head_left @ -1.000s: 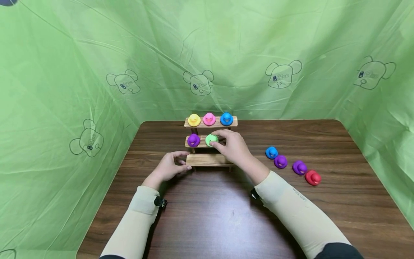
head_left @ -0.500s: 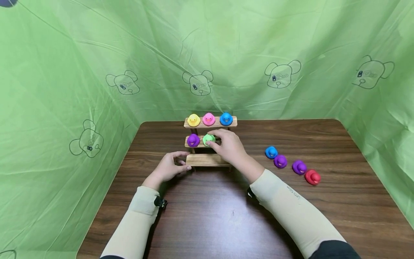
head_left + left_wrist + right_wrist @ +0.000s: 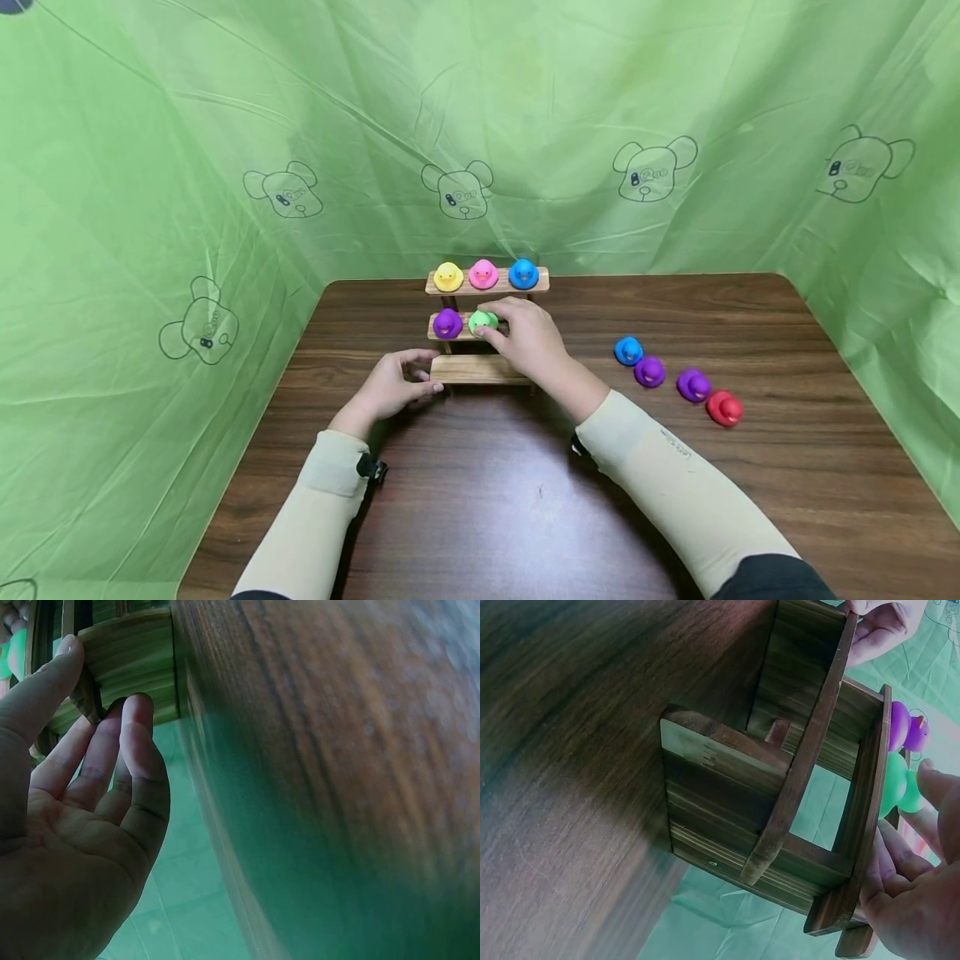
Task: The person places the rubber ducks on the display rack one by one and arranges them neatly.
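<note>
A three-tier wooden display stand (image 3: 480,370) stands on the table. My left hand (image 3: 390,385) grips the left end of its lowest shelf; in the left wrist view the thumb (image 3: 66,660) lies on one side of the board and fingers on the other. My right hand (image 3: 534,340) pinches a green rubber duck (image 3: 482,322) at the middle shelf, beside a purple rubber duck (image 3: 447,323) on its left. In the right wrist view, the green duck sits close to the shelf. The top shelf bears a yellow duck (image 3: 448,277), a pink duck (image 3: 483,274) and a blue duck (image 3: 523,274).
Right of the stand, several loose ducks lie on the dark wooden table (image 3: 480,500): a blue duck (image 3: 628,351), two purple ones and a red duck (image 3: 724,407). Green cloth (image 3: 555,100) with printed bear heads hangs behind and at both sides.
My right hand has shifted slightly left with the green duck, bringing it closer to the purple duck on the middle shelf. My left hand keeps its hold on the stand.
</note>
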### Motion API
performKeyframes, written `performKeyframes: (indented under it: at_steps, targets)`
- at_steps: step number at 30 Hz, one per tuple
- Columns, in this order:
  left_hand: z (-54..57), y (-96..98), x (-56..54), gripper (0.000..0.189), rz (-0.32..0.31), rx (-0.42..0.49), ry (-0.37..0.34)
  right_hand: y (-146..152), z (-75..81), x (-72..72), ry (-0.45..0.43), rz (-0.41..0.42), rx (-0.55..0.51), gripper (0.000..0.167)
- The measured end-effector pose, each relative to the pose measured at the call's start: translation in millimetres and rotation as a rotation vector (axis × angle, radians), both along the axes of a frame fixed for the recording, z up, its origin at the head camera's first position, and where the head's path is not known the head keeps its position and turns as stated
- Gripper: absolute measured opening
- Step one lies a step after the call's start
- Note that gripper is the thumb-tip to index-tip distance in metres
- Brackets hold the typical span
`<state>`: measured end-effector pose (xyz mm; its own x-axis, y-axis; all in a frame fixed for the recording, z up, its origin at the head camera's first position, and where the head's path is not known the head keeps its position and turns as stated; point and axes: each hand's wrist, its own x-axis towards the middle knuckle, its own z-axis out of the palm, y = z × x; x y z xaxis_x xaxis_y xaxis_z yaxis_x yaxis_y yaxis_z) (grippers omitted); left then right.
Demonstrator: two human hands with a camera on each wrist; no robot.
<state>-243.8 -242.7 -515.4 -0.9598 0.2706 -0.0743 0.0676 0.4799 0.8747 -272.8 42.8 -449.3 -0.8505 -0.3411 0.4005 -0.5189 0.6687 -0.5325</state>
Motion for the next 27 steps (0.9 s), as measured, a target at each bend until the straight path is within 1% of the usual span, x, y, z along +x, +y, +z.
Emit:
performKeyframes:
  at_steps: [5,15,21,27]
  targets:
    - [-0.4,0.0,-0.1,0.058,0.004,0.003,-0.006,-0.8,1.6,1.6,0.003,-0.010,0.009,0.041]
    - [-1.1,-0.5,-0.6,0.058,0.002,0.007,-0.004,-0.8,-0.7,0.9,0.007,-0.026,0.009,0.042]
    - [0.2,-0.1,-0.6,0.058,0.003,0.005,-0.001,-0.7,0.0,1.4,0.013,-0.027,-0.015,0.042]
    - [-0.1,-0.1,-0.4,0.058,0.002,0.004,0.001,0.0,0.1,2.1,-0.011,-0.040,-0.021,0.047]
